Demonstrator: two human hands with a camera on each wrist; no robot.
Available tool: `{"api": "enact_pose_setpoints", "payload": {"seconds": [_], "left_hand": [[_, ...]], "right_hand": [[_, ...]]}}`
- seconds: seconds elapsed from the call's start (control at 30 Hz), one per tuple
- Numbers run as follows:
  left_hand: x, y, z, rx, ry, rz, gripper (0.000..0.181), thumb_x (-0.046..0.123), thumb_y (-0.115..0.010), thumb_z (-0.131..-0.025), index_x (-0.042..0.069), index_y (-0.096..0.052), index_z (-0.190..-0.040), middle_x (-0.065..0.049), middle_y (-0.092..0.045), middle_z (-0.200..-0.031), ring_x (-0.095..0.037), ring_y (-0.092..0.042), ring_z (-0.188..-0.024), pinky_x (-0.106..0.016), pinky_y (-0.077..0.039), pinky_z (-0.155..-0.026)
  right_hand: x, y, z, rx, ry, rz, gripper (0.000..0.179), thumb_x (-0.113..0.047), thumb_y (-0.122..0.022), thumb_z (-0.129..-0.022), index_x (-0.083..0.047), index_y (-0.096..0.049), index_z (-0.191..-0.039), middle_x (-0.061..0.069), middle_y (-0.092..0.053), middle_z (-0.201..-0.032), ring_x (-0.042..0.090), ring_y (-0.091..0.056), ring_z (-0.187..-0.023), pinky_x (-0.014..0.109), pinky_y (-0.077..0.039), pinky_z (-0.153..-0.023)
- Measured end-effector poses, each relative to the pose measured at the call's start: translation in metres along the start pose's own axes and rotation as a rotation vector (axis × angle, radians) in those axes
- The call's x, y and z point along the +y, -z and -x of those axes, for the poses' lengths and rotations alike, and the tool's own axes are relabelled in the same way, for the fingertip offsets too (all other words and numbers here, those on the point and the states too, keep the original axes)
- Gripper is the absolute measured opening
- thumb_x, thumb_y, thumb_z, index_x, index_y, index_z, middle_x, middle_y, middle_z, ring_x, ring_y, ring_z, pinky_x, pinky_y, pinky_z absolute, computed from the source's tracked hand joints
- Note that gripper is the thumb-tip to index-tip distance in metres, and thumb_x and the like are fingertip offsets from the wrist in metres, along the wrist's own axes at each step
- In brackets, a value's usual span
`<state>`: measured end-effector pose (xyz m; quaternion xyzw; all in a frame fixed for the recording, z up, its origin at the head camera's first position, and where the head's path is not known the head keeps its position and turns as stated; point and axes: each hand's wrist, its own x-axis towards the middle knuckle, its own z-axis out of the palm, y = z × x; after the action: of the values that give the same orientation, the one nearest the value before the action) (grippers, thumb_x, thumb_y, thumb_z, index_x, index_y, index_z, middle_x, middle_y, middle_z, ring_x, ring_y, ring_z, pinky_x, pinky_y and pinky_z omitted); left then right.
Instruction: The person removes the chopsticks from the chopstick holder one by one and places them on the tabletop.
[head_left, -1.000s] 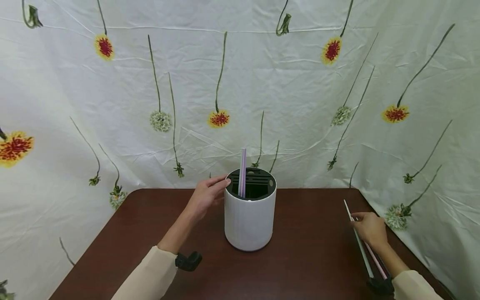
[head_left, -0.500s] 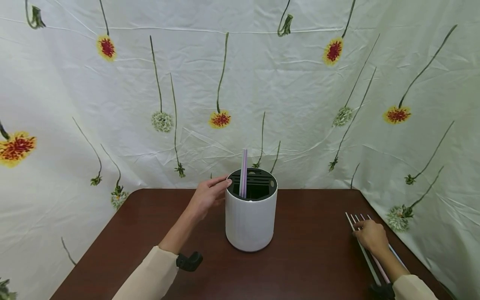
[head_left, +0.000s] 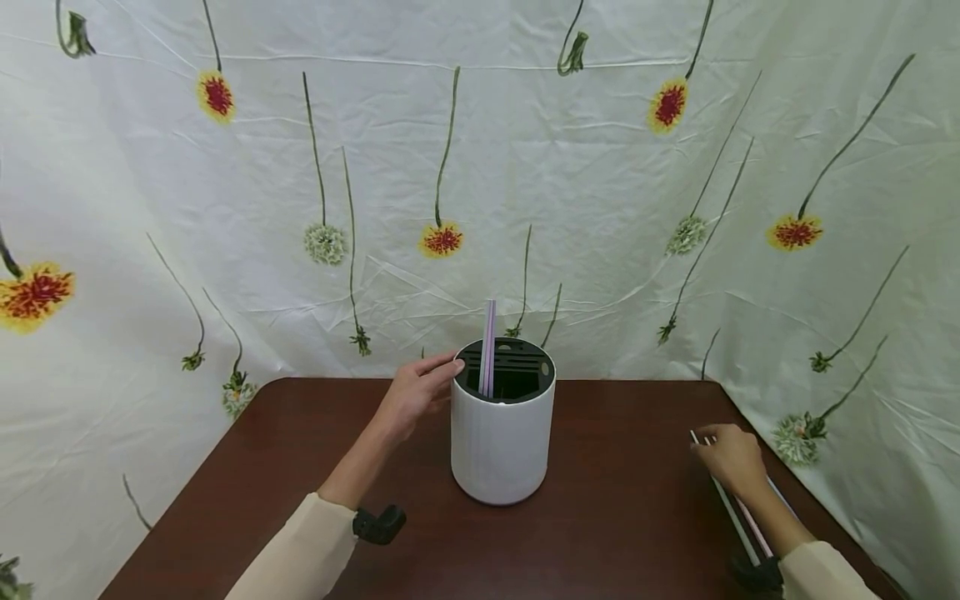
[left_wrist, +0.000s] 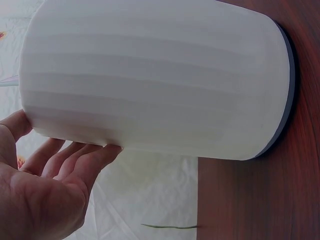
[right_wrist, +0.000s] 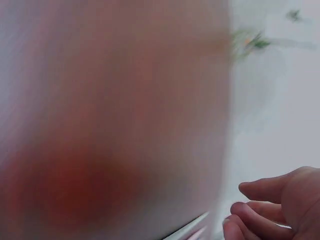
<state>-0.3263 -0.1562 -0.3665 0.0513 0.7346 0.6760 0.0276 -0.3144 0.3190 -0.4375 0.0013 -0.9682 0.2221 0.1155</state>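
The left hand point(head_left: 411, 396) rests with extended fingers and thumb, its grip not closed round anything, at nine o'clock on the white utensil holder point(head_left: 501, 450), a useful light brace. Between three and four o'clock from the holder, the right hand point(head_left: 733, 458) arches over pale chopsticks point(head_left: 736, 522); I cannot tell whether its grip grasps one, so a precise fingertip pinch, avoiding rolling neighbours, seems wise.

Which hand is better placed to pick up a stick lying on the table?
Probably the right hand: it is at the sticks, while the left hand rests against the white holder.
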Motion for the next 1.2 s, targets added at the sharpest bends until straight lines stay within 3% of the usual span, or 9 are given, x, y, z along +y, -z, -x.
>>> {"api": "enact_pose_setpoints", "payload": {"seconds": [0.1, 0.2, 0.37, 0.6, 0.8, 0.97, 1.2], "left_hand": [[0.001, 0.000, 0.000, -0.001, 0.004, 0.003, 0.060, 0.040, -0.069, -0.097, 0.014, -0.054, -0.149, -0.013, -0.052, -0.152, -0.035, -0.055, -0.135, -0.060, -0.040, -0.112], [0.001, 0.000, 0.000, -0.001, 0.004, -0.004, 0.060, 0.041, -0.069, -0.097, 0.015, -0.054, -0.149, -0.013, -0.052, -0.152, -0.035, -0.055, -0.135, -0.060, -0.040, -0.112], [0.000, -0.001, 0.000, 0.002, 0.007, -0.006, 0.058, 0.040, -0.069, -0.097, 0.017, -0.056, -0.148, -0.012, -0.052, -0.152, -0.035, -0.056, -0.134, -0.060, -0.040, -0.112], [0.000, -0.003, 0.001, 0.005, 0.001, 0.017, 0.057, 0.038, -0.069, -0.097, 0.015, -0.056, -0.147, -0.012, -0.052, -0.152, -0.034, -0.056, -0.134, -0.057, -0.043, -0.111], [0.000, -0.004, -0.001, -0.004, -0.005, 0.018, 0.057, 0.039, -0.069, -0.097, 0.015, -0.056, -0.147, -0.012, -0.054, -0.150, -0.034, -0.057, -0.133, -0.057, -0.044, -0.110], [0.000, -0.003, -0.001, -0.004, -0.006, 0.017, 0.057, 0.039, -0.069, -0.097, 0.015, -0.056, -0.147, -0.013, -0.056, -0.148, -0.034, -0.059, -0.131, -0.057, -0.045, -0.109], [0.001, -0.001, -0.001, -0.006, -0.010, 0.027, 0.055, 0.039, -0.068, -0.097, 0.016, -0.057, -0.146, -0.012, -0.057, -0.147, -0.033, -0.060, -0.130, -0.058, -0.044, -0.110]], "right_hand": [[-0.041, 0.011, -0.008, 0.079, 0.067, -0.069, 0.032, -0.017, -0.071, -0.092, 0.008, -0.072, -0.112, 0.030, -0.073, -0.104, 0.036, -0.070, -0.074, 0.048, -0.056, -0.061], [-0.090, 0.026, -0.014, 0.082, 0.092, -0.216, 0.026, -0.016, -0.070, -0.093, 0.004, -0.072, -0.110, 0.022, -0.076, -0.096, 0.032, -0.073, -0.073, 0.046, -0.059, -0.066], [-0.167, 0.042, -0.017, -0.034, 0.126, -0.471, 0.029, -0.014, -0.068, -0.094, -0.002, -0.069, -0.120, 0.019, -0.077, -0.105, 0.026, -0.076, -0.082, 0.040, -0.061, -0.075], [-0.245, 0.041, -0.015, -0.119, 0.187, -0.612, 0.030, -0.014, -0.073, -0.093, -0.009, -0.071, -0.123, 0.014, -0.077, -0.108, 0.027, -0.075, -0.097, 0.042, -0.061, -0.084], [-0.273, 0.023, -0.017, -0.135, 0.195, -0.601, 0.029, -0.015, -0.075, -0.092, -0.007, -0.072, -0.120, 0.013, -0.078, -0.105, 0.031, -0.075, -0.089, 0.041, -0.060, -0.080], [-0.283, 0.009, -0.019, -0.131, 0.205, -0.557, 0.025, -0.019, -0.077, -0.091, -0.010, -0.076, -0.114, 0.010, -0.078, -0.102, 0.027, -0.074, -0.094, 0.042, -0.060, -0.083], [-0.291, -0.005, -0.021, -0.052, 0.262, -0.502, 0.017, -0.019, -0.080, -0.088, -0.009, -0.079, -0.101, 0.005, -0.076, -0.090, 0.021, -0.070, -0.087, 0.036, -0.058, -0.076]]}}
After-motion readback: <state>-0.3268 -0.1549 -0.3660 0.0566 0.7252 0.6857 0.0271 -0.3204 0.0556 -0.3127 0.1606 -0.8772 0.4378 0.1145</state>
